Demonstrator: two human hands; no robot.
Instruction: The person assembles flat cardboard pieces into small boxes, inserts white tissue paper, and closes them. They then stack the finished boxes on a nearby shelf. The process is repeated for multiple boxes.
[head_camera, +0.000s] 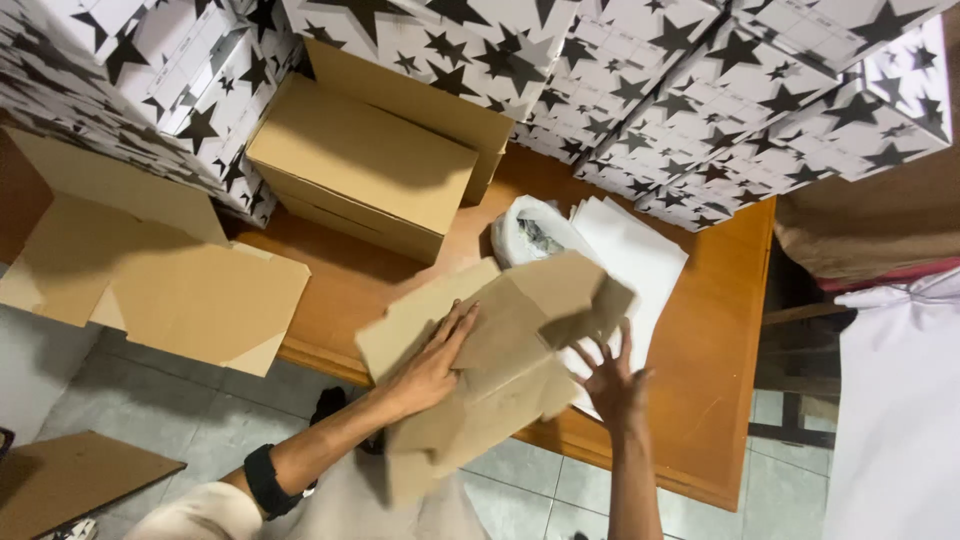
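The grip of the left hand (432, 365) is flat and open, palm pressed down on a flat brown cardboard blank (500, 350) that lies across the near edge of the orange-brown wooden table (715, 350), part of it hanging over the edge above the tiled floor (130, 400). The right hand (612, 380) has its fingers spread wide and closes on nothing; its fingertips touch the right side of the same blank, where a flap is lifted and folded upward. A black band (265, 480) sits on the left wrist. Under and just behind the blank lies a stack of white sheets (640, 255), and beside those a crumpled white plastic bag (530, 235). Further back on the table stands a folded brown carton (365, 170) with its lid flap raised. At the left end another opened-out cardboard blank (160, 270) juts past the table's end. White boxes printed with black stars (640, 80) are piled along the back and the left side. Another piece of brown cardboard (70, 480) lies low at the left, down by the floor.
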